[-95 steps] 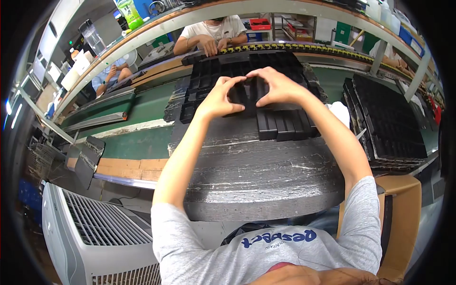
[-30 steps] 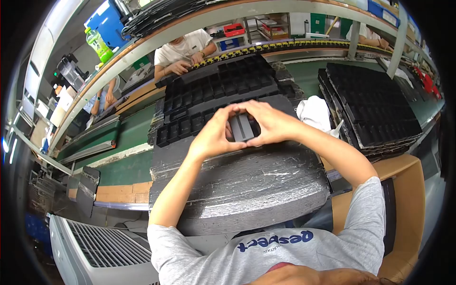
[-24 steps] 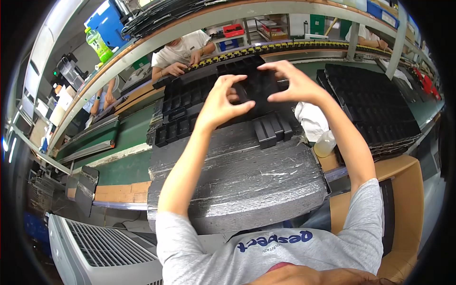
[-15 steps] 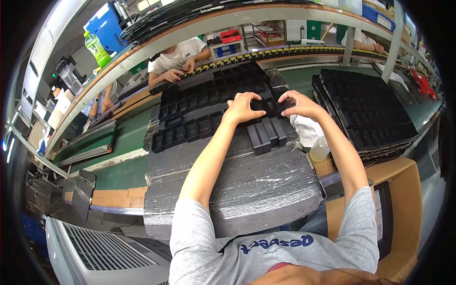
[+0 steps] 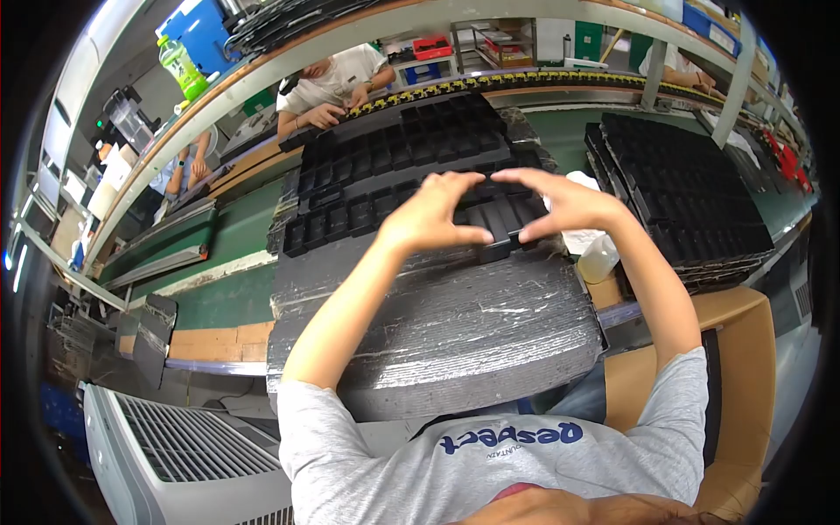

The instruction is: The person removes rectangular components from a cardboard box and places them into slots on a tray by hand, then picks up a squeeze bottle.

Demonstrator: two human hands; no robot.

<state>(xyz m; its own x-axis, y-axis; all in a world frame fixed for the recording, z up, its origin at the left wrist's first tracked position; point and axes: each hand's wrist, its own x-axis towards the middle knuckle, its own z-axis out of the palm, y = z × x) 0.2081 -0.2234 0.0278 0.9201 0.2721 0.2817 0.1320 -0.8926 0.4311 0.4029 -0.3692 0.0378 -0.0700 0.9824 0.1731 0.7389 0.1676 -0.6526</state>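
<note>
My left hand and my right hand face each other over the near side of the foam stack. The fingers of each curve round a small group of narrow black plastic boxes, thumbs at the near end and index fingers at the far end. Another black box shows just below the thumbs. To the left and beyond, rows of open black boxes stand on the dark layered foam sheets. My hands hide part of the group, so the exact number held cannot be made out.
A tall stack of black trays stands to the right. A white cloth and a translucent cup lie beside the foam. Across the green bench a person's hands work near a yellow-and-black strip. A cardboard box stands at lower right.
Both hands have come nearer to my body, from the far boxes to the near group, and their thumbs now lie lower. The whole view has shifted slightly.
</note>
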